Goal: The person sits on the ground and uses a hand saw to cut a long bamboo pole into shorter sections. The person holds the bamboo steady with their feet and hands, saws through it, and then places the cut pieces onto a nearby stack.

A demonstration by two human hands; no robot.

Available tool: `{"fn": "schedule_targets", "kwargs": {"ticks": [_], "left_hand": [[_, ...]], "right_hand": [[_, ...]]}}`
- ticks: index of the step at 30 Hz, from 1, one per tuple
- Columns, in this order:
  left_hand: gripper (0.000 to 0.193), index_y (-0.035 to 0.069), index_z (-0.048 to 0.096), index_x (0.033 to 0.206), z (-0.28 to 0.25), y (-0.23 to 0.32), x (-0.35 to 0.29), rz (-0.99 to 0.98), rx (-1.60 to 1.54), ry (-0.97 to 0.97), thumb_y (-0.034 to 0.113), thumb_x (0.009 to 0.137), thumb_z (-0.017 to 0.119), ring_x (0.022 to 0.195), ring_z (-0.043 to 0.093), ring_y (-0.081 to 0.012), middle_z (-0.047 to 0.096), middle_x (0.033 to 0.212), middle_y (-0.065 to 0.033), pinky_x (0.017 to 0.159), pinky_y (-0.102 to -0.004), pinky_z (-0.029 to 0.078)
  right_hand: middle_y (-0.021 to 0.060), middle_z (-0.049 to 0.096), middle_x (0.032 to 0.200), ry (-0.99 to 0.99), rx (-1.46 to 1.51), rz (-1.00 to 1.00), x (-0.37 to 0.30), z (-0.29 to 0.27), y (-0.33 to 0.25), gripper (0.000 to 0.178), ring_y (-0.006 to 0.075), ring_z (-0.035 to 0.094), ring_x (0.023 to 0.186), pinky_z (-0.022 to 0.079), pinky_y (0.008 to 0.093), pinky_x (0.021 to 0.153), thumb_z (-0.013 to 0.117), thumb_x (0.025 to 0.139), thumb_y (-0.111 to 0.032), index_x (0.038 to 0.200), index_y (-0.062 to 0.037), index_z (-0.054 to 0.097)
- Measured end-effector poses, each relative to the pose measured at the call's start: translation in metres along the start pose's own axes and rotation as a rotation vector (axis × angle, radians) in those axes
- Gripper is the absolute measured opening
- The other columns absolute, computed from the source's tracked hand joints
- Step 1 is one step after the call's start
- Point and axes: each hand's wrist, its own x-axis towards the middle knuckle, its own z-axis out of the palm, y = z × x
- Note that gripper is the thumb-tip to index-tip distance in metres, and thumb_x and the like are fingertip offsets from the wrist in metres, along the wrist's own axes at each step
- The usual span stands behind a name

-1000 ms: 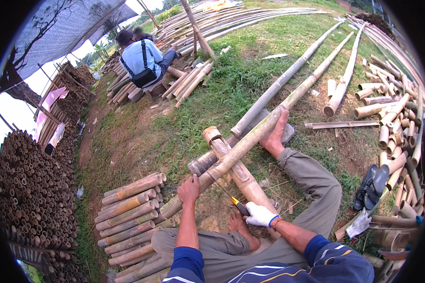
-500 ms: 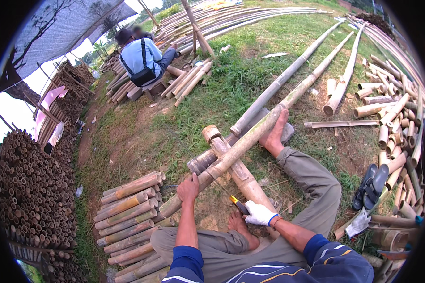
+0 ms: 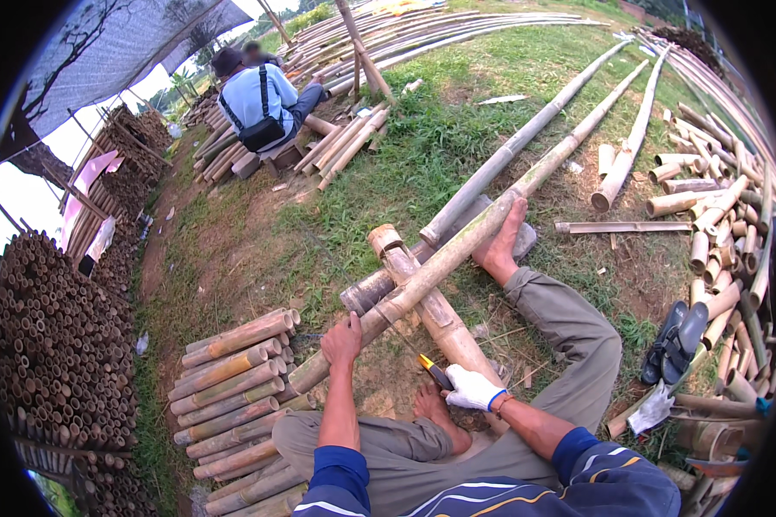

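Note:
A long bamboo pole (image 3: 457, 256) slants from the far right down to my left side. It lies across a thicker, notched bamboo piece (image 3: 447, 332). My bare left hand (image 3: 342, 340) is closed round the pole near its close end. In a white glove, my right hand (image 3: 472, 388) grips the black and yellow handle of a saw (image 3: 434, 370). The saw's thin blade runs up to the pole, just right of my left hand. How deep it sits in the bamboo cannot be made out. My bare foot (image 3: 502, 241) presses against the pole farther up.
Cut bamboo lengths (image 3: 233, 388) are stacked at my left, beside a tall pile (image 3: 60, 345). More cut pieces (image 3: 720, 224) lie at the right, near black sandals (image 3: 674, 343) and a spare glove (image 3: 651, 409). A person in light blue (image 3: 263, 99) sits at the back left.
Both hands keep their grip, and the pole stays where it was. The view has shifted slightly. A second person's head at the back shows a little more.

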Motion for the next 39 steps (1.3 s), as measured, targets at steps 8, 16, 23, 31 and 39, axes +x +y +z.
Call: {"fn": "schedule_targets", "kwargs": {"ticks": [8,16,23,31,39], "left_hand": [[0.062,0.017,0.085,0.119,0.0000,0.0005,0.0003,0.002,-0.006,0.011,0.059,0.110,0.039,0.101,0.076,-0.0484,0.079,0.104,-0.0274,0.096,-0.0558,0.057],[0.064,0.018,0.085,0.120,0.0013,-0.0028,0.0022,-0.018,0.003,-0.015,0.061,0.110,0.038,0.103,0.076,-0.0478,0.079,0.106,-0.0268,0.097,-0.0555,0.057],[0.063,0.019,0.085,0.121,0.0001,0.0010,0.0008,-0.014,-0.004,-0.019,0.060,0.110,0.038,0.105,0.076,-0.0477,0.079,0.107,-0.0269,0.097,-0.0550,0.057],[0.063,0.019,0.084,0.121,0.0006,-0.0001,0.0014,-0.018,0.000,-0.015,0.060,0.111,0.038,0.105,0.076,-0.0478,0.079,0.107,-0.0270,0.098,-0.0552,0.057],[0.063,0.019,0.084,0.121,0.0019,-0.0016,0.0022,-0.015,-0.001,-0.016,0.060,0.110,0.038,0.104,0.076,-0.0478,0.079,0.107,-0.0265,0.097,-0.0556,0.057]], "right_hand": [[0.0280,0.066,0.119,-0.008,-0.006,0.004,0.0008,-0.0001,0.0007,0.050,0.0509,0.069,0.107,0.056,0.0554,0.090,0.078,0.091,-0.035,0.125,-0.0040,0.059],[0.0282,0.067,0.119,-0.007,-0.003,0.021,-0.0018,-0.0038,-0.0062,0.051,0.0510,0.068,0.107,0.056,0.0557,0.090,0.078,0.091,-0.037,0.125,-0.0035,0.060],[0.0277,0.067,0.118,0.012,-0.011,-0.004,-0.0013,-0.0024,-0.0028,0.048,0.0509,0.068,0.106,0.055,0.0559,0.089,0.078,0.092,-0.036,0.123,-0.0033,0.060],[0.0281,0.066,0.117,0.013,0.000,-0.010,-0.0002,-0.0015,-0.0014,0.047,0.0512,0.068,0.105,0.055,0.0563,0.088,0.078,0.092,-0.035,0.121,-0.0034,0.060],[0.0282,0.067,0.116,0.013,0.002,0.001,0.0009,0.0022,0.0017,0.048,0.0514,0.069,0.105,0.055,0.0564,0.088,0.079,0.092,-0.036,0.120,-0.0035,0.059]]}}
